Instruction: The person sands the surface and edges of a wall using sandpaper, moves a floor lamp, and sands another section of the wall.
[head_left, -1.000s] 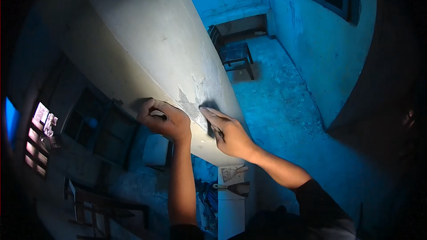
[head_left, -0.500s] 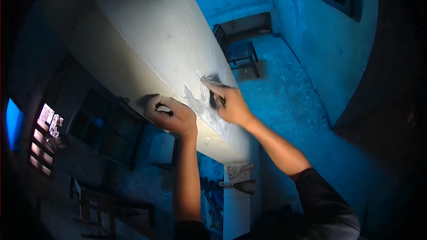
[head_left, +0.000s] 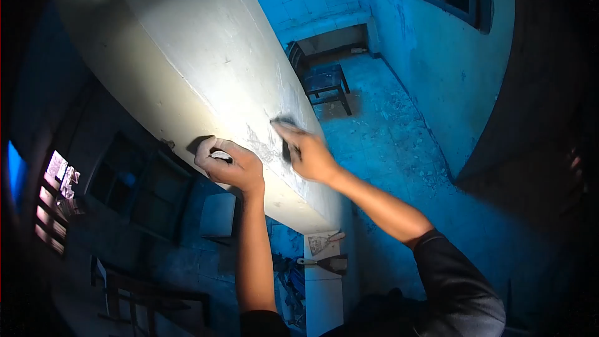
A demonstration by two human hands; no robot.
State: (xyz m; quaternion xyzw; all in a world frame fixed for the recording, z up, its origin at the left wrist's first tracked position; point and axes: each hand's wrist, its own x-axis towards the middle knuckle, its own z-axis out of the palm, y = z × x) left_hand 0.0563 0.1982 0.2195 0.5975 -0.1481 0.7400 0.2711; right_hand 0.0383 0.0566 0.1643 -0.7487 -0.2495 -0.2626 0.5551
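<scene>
A pale wall edge or pillar slants across the head view under a bright light. On its face is a rough grey patch with streaks. My right hand is at this patch, index finger stretched along the surface and the other fingers curled; anything under them is hidden. My left hand is closed in a curl beside the pillar's left edge, wrist bent. Something whitish shows in the gap between its thumb and fingers, but I cannot make out what.
Two putty knives, one pale and one dark-bladed, lie on a white ledge below the pillar. A dark chair stands on the debris-strewn floor. Wooden furniture is at lower left.
The view has shifted slightly, so the pillar and room appear a little further left. My right hand has moved slightly over the patch and is blurred. My left hand keeps its curl.
</scene>
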